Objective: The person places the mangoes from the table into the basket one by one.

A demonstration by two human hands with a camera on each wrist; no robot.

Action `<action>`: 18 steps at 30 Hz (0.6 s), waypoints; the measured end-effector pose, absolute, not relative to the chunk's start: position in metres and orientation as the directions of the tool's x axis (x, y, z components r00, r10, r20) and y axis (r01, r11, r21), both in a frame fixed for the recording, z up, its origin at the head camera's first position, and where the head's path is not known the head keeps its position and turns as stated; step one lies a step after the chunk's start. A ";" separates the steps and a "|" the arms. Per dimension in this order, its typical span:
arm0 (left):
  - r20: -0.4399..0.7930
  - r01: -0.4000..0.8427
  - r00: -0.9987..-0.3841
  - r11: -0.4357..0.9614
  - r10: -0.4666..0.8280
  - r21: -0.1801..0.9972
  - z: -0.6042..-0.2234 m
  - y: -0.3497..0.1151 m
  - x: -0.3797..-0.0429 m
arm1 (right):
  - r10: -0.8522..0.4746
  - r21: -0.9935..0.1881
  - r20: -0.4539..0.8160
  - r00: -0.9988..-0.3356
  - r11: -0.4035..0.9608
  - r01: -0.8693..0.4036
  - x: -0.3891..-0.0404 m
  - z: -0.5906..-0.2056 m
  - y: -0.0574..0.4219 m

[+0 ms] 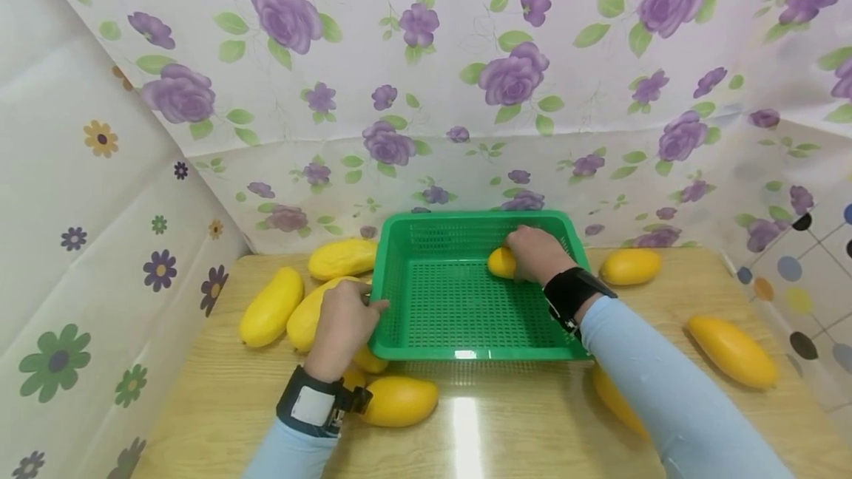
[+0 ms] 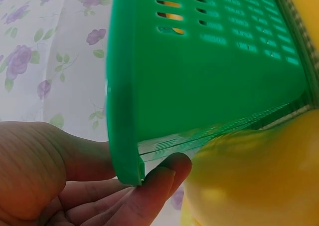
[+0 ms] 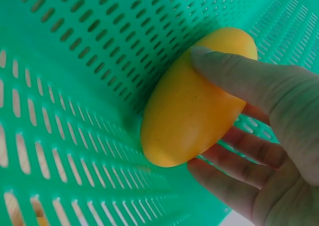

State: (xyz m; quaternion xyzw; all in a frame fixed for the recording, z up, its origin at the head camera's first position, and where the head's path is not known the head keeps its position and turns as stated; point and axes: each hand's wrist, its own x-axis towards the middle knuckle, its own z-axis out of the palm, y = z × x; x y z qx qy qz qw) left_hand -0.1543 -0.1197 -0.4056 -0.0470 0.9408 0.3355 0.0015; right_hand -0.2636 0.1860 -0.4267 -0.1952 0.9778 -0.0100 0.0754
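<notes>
Head view: left hand (image 1: 342, 327) grips green basket (image 1: 479, 354), right hand (image 1: 538, 257) holds yellow fruit (image 1: 500, 263)

With the basket's middle as the dial's centre in the head view, the yellow fruit sits inside, between 1 and 2 o'clock. The right wrist view shows the thumb across its upper side and fingers curled beneath, a close hold beside the perforated wall; whether it touches the base I cannot tell. At 9 o'clock, the left hand pinches the rim between thumb and fingers.

On the wooden table (image 1: 532, 435), a long fruit (image 1: 271, 309) lies at 9 o'clock, a smooth fruit (image 1: 402, 401) at 7, a small fruit (image 1: 631, 266) near 3, and an outlying fruit (image 1: 732, 352) between 3 and 4. A half-hidden fruit (image 1: 610, 399) shows at 4, beside the right sleeve (image 1: 672, 383).
</notes>
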 end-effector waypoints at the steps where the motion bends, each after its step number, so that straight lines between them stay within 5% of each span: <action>1: -0.037 -0.092 -0.995 0.770 -0.089 0.632 -0.405 -0.120 -0.154 | -0.383 -0.048 -0.143 -0.913 0.924 -0.380 -0.264 -0.428 0.186; 18: -0.025 -0.090 -0.995 0.768 -0.096 0.633 -0.404 -0.118 -0.152 | -0.364 -0.037 -0.133 -0.922 0.931 -0.362 -0.258 -0.418 0.190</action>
